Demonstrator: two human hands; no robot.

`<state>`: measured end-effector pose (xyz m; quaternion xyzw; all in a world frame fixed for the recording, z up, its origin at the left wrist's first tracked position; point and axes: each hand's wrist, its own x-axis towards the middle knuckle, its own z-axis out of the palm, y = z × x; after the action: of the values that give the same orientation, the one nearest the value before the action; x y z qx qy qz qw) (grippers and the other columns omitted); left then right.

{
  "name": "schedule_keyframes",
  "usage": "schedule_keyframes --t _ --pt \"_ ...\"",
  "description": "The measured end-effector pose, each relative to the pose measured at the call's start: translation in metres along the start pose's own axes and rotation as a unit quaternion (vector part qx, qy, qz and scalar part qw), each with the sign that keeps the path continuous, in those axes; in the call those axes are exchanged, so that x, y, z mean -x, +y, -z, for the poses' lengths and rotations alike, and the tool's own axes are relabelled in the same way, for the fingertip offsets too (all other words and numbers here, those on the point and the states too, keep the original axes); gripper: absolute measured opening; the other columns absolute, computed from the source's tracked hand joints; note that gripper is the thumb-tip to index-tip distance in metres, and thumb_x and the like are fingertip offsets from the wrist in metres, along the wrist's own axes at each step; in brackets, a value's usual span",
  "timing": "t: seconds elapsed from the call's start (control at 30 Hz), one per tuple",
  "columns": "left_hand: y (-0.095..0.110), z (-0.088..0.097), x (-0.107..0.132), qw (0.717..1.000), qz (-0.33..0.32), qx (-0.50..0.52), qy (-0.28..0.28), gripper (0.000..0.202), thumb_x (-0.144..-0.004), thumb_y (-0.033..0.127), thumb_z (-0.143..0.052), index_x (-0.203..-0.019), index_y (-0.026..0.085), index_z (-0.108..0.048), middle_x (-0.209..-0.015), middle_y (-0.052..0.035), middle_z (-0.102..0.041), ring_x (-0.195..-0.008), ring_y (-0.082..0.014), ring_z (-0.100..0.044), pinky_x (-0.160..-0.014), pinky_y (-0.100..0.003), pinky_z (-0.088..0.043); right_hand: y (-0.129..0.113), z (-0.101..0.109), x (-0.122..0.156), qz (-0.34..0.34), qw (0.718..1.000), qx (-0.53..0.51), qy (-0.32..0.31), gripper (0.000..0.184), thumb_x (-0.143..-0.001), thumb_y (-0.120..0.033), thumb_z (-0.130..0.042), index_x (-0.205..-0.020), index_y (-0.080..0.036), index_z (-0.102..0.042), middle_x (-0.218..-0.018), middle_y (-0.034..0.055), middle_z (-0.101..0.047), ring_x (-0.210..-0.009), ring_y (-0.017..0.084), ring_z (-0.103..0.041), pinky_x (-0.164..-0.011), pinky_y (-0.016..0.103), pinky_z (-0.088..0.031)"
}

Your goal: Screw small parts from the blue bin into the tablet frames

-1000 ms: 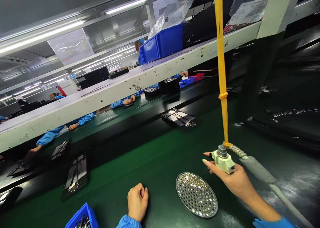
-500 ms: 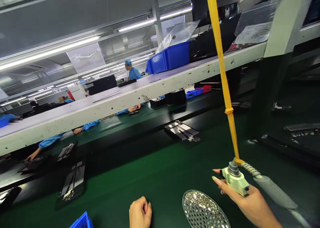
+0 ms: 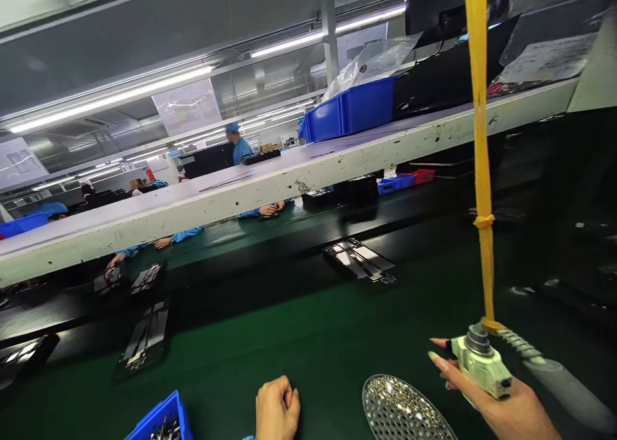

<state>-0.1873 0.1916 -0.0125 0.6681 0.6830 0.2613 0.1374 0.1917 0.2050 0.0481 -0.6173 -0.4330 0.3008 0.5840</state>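
My right hand (image 3: 511, 401) is wrapped round a pale green electric screwdriver (image 3: 482, 366), whose grey top hangs from a yellow band (image 3: 482, 170). A coiled grey cable sleeve (image 3: 520, 343) leaves its top; the bit end is hidden. On the green work surface (image 3: 289, 324), my left hand (image 3: 277, 406) is closed in a fist, and whatever it holds, if anything, is hidden. Between the hands lies a round perforated screw plate (image 3: 405, 411) with many small shiny pieces on it. Left of my left hand is a blue bin (image 3: 180, 411) with small metal parts inside.
Flat black device housings (image 3: 361, 260) with silver strips lie further back, another housing (image 3: 144, 337) to the left. A white-edged shelf (image 3: 299, 180) crosses above, carrying a large blue bin (image 3: 351, 112). Beyond it are co-workers' hands (image 3: 272, 209) and a person in blue (image 3: 240, 146).
The view has shifted, so the shelf, band and screwdriver appear further right. More of the small blue bin shows. Both hands keep their closed poses. A co-worker's hand at far left has moved.
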Motion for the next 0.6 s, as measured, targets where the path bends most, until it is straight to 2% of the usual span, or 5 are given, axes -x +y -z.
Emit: schedule_keyframes --t 0.13,0.3,0.5,0.6 --pt "0.008 0.012 0.001 1.000 0.000 0.009 -0.025 0.034 -0.085 0.031 -0.051 -0.061 0.023 -0.029 -0.059 -0.0008 -0.044 -0.061 -0.0178 -0.047 -0.064 -0.032 -0.026 -0.002 -0.002 0.001 -0.020 1.000 0.015 0.010 0.056 -0.052 -0.063 -0.084 -0.090 -0.022 -0.081 -0.073 0.0055 -0.077 -0.058 0.024 -0.073 -0.063 0.035 -0.066" --pt "0.012 0.016 0.000 0.999 0.010 0.007 -0.038 0.034 -0.085 0.029 -0.052 -0.061 0.023 -0.029 -0.060 -0.0006 -0.043 -0.062 -0.0181 -0.048 -0.066 -0.032 -0.027 -0.002 -0.004 0.001 -0.019 0.999 0.026 0.013 0.063 -0.051 -0.067 -0.082 -0.093 -0.021 -0.080 -0.074 0.0067 -0.076 -0.061 0.026 -0.073 -0.066 0.038 -0.066" --pt "0.018 0.020 -0.001 0.997 0.034 -0.007 -0.063 0.031 -0.086 0.023 -0.053 -0.063 0.022 -0.033 -0.063 -0.0006 -0.046 -0.068 -0.0187 -0.052 -0.068 -0.031 -0.029 0.001 -0.004 -0.002 -0.006 1.000 0.017 0.019 0.057 -0.050 -0.065 -0.083 -0.088 -0.023 -0.080 -0.073 0.0066 -0.077 -0.059 0.026 -0.073 -0.062 0.036 -0.066" --pt "0.023 0.021 0.000 0.996 0.048 -0.013 -0.069 0.030 -0.086 0.019 -0.053 -0.064 0.021 -0.034 -0.064 0.0001 -0.047 -0.069 -0.0179 -0.052 -0.070 -0.031 -0.028 0.011 -0.001 -0.006 0.011 1.000 0.026 0.007 0.055 -0.053 -0.064 -0.084 -0.090 -0.024 -0.080 -0.075 0.0075 -0.078 -0.062 0.028 -0.076 -0.063 0.037 -0.068"
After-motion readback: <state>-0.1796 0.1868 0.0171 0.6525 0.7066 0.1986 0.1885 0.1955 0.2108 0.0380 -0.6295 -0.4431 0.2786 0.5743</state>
